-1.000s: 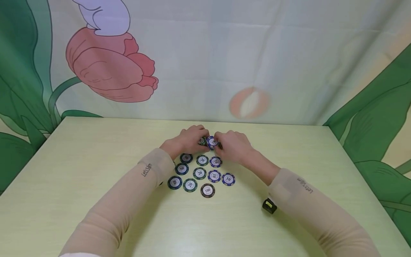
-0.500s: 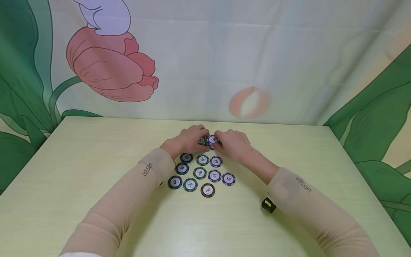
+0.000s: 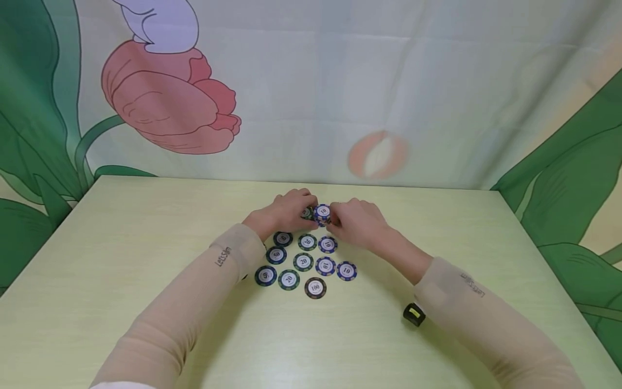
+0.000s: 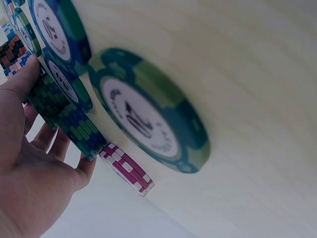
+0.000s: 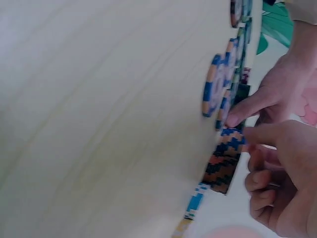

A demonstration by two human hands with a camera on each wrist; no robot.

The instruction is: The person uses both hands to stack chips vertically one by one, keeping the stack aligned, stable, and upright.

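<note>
My left hand (image 3: 290,212) curls round a row of poker chip stacks at the back of the table. In the left wrist view it grips the green stack (image 4: 48,99) and the blue-green stack (image 4: 81,131). Right of its thumb stands a blue stack (image 3: 323,212) topped by a 10 chip. My right hand (image 3: 360,220) hovers beside that blue stack, fingers loosely bent and nothing plainly held. A black-and-orange stack (image 5: 221,171) adjoins the blue one in the right wrist view; from the head, the right hand hides it.
Several loose chips lie flat in front of the hands, including a 100 chip (image 3: 315,288), a 20 chip (image 3: 289,280) and a 10 chip (image 3: 347,270). Further stacks flank the row: magenta-white (image 4: 128,171) and light blue-white (image 5: 195,201). A printed curtain (image 3: 291,108) hangs behind.
My right hand has come away from the blue stack and shifted slightly right, uncovering its top chip. The left hand keeps its place on the stacks, and the loose chips lie as before.
</note>
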